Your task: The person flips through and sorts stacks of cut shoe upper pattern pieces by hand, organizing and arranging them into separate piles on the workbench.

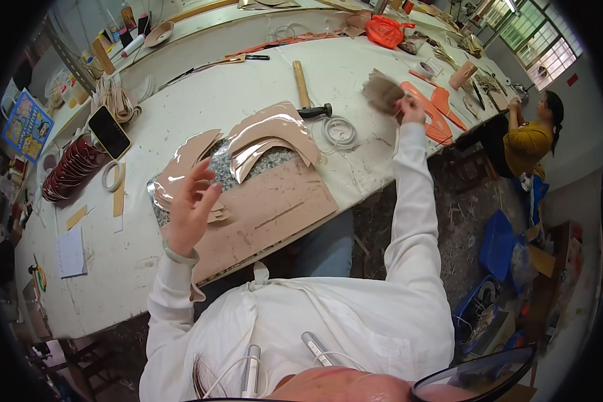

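My left hand [191, 208] is raised over the near left of the board, empty, its fingers apart and curled a little. Beside it lies a stack of glossy beige curved leather-like pieces [187, 161]. A second stack of curved shiny pieces [275, 130] rests to its right on a speckled stone slab [251, 175]. A flat tan board [275, 208] covers the slab's near part. Out to the right, my right hand [411, 109] is closed on a grey-brown flat piece [384, 92], smeared by motion, so its kind is unclear. Orange cut pieces [427, 120] lie right beside that hand.
A hammer [302, 84] and a coil of clear cord [340, 132] lie beyond the slab. On the left are a phone [109, 132], a dark red spool [75, 169], a tape roll [112, 175] and paper [71, 252]. Another person [532, 137] sits at the right.
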